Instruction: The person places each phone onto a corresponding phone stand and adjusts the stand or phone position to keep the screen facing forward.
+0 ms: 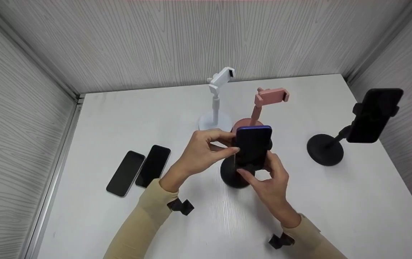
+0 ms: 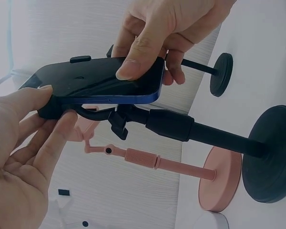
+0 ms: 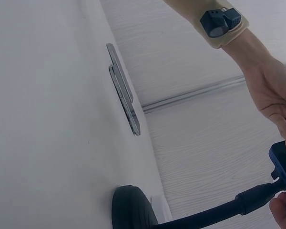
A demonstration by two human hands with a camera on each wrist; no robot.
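A blue-edged phone [image 1: 252,147] sits against the holder of a black stand [image 2: 224,138], screen towards the head view. My left hand [image 1: 206,149] pinches the black holder's end [image 2: 50,109] at the phone's left edge, thumb on one side and a finger on the other. My right hand [image 1: 270,183] grips the phone's lower end, its thumb [image 2: 133,67] flat on the screen and fingers behind. In the right wrist view, the left hand [image 3: 271,88] and part of the phone [image 3: 282,164] show at the right edge. The phone hides much of the holder.
Behind the black stand are a pink stand [image 1: 271,97] and a white stand [image 1: 216,108], both with bare holders. Another black stand [image 1: 324,149] at right carries a phone [image 1: 375,115]. Two phones [image 1: 126,173] [image 1: 153,166] lie side by side at left on the white table [image 1: 206,230].
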